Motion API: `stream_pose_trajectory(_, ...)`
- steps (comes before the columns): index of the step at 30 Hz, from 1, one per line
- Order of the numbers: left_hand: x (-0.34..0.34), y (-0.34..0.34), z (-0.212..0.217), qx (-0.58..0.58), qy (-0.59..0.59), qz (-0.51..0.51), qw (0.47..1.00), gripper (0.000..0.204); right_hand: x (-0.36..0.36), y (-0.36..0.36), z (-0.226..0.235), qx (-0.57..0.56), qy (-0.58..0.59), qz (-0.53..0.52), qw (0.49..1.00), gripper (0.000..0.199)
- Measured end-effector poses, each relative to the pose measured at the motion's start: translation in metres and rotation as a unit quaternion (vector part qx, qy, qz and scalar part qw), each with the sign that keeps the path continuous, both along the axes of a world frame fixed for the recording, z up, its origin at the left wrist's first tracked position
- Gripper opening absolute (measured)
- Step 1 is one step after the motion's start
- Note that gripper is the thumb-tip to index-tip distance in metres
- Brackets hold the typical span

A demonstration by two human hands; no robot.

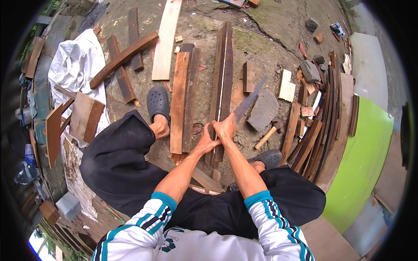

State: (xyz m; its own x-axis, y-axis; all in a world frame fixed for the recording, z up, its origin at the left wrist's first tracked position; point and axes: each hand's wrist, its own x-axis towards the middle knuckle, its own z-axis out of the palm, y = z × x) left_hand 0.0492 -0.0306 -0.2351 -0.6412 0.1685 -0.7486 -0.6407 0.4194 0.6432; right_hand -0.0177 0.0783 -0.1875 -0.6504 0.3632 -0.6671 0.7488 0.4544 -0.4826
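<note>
Two long dark wooden planks (pixel 216 74) lie side by side in front of me, with a thin pale line running between them. My left hand (pixel 206 141) is closed on the near part of these planks, its thumb stretched toward the right. My right hand (pixel 224 129) is closed beside it, over the planks' right edge, with its thumb near the left hand. From its fingers the blade of a hand saw (pixel 249 102) slants away to the far right. The saw's handle is hidden under the right hand.
Left of the planks lie a reddish-brown board (pixel 179 104) and a pale board (pixel 166 41). A flat grey stone (pixel 264 111) and a hammer (pixel 266 137) lie to the right, near a stack of timber strips (pixel 333 113). A white cloth (pixel 76 65) lies far left.
</note>
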Motion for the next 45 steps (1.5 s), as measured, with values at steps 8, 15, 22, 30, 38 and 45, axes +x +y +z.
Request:
stream_pose_trajectory(8,0.004,0.013,-0.001,-0.027,0.022,-0.011,0.999,0.138,-0.009,0.008,-0.016,0.082,0.039,0.001,0.996,0.082)
stream_pose_trajectory(15,-0.002,0.016,0.011,-0.001,0.010,0.023,1.000,0.134,-0.011,0.008,-0.005,0.062,0.058,-0.006,0.996,0.066)
stream_pose_trajectory(22,-0.056,0.009,-0.016,0.041,0.081,0.033,0.995,0.133,-0.067,-0.004,-0.002,0.091,0.110,0.020,0.990,0.062)
stream_pose_trajectory(30,-0.149,-0.009,-0.007,-0.023,0.017,-0.100,0.995,0.113,-0.141,-0.019,-0.043,0.085,0.064,0.033,0.994,0.063)
stream_pose_trajectory(38,-0.147,-0.040,-0.027,-0.027,0.023,-0.127,0.991,0.085,-0.121,-0.038,-0.046,-0.023,0.118,0.038,0.992,0.066)
stream_pose_trajectory(45,-0.151,-0.017,-0.011,-0.074,0.025,-0.040,0.996,0.066,-0.062,0.006,-0.082,-0.296,0.083,-0.022,0.951,0.054)
